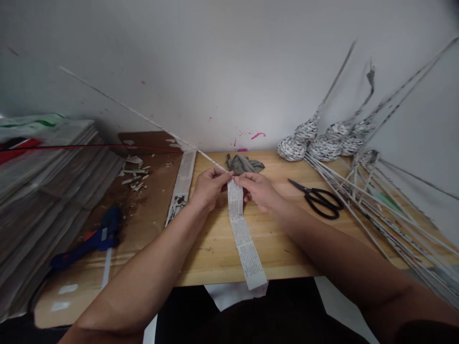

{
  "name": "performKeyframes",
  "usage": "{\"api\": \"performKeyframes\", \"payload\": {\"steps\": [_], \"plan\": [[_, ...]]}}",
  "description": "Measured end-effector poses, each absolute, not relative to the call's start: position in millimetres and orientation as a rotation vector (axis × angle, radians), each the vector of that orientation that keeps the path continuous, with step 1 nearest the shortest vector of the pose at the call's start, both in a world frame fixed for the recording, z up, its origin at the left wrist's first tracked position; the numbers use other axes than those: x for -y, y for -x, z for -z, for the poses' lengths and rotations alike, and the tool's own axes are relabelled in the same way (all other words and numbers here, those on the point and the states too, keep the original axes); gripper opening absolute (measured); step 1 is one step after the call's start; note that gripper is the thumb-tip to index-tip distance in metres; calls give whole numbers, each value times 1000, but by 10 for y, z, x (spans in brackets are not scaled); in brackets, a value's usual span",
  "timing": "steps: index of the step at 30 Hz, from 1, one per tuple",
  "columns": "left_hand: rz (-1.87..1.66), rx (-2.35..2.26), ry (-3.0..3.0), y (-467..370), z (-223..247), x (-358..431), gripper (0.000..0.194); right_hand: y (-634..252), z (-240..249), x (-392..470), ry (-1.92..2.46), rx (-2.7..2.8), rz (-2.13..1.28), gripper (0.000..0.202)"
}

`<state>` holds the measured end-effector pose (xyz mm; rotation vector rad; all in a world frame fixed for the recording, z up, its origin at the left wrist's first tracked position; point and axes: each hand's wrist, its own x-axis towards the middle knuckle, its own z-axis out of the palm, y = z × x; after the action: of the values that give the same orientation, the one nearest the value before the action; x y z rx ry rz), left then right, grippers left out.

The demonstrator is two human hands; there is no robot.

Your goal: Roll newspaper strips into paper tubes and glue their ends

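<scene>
Fingertips of both hands meet near the center of the frame and partly hide the spot where the paper strip (245, 234) joins the thin paper stick (143, 117). The left hand (210, 188) is closed in a pinch on the lower end of the stick, thumb and index finger together; its other fingers curl under and are hard to make out. The right hand (260, 191) pinches the top of the strip just beside it, its lower fingers partly behind the paper. Whether the two hands' fingertips touch each other, I cannot tell.

From the hands, the printed strip runs down to the bottom center, its end reaching past the front edge of the wooden table (215, 243). The stick slants to the upper left of the frame, in front of the wall.

Just behind the hands lies a crumpled gray cloth (245, 164), its near side partly covered. Black scissors (319, 198) lie right of center, blades closed. Woven paper balls (292, 149) sit at the upper right; long paper rods (380, 222) spread below them and are cut off by the right edge. At the lower left, a blurred blue glue gun (93, 241) rests on cardboard (143, 229), beside a stack of paper (53, 196) cut off by the left edge.
</scene>
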<state>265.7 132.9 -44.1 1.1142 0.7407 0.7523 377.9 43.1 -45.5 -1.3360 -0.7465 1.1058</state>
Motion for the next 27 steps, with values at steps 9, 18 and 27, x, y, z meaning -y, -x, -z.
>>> {"api": "performKeyframes", "payload": {"steps": [9, 18, 27], "plan": [[-616, -758, -1038, -2622, 452, -1397, 30, -3796, 449, -424, 1341, 827, -1072, 20], [-596, -737, -1093, -2602, 421, -1387, 36, -3817, 568, -443, 1435, 987, -846, 16], [-584, -793, -1249, -2589, 408, -1407, 26, -3851, 472, -428, 1579, 969, -1065, 17]]}}
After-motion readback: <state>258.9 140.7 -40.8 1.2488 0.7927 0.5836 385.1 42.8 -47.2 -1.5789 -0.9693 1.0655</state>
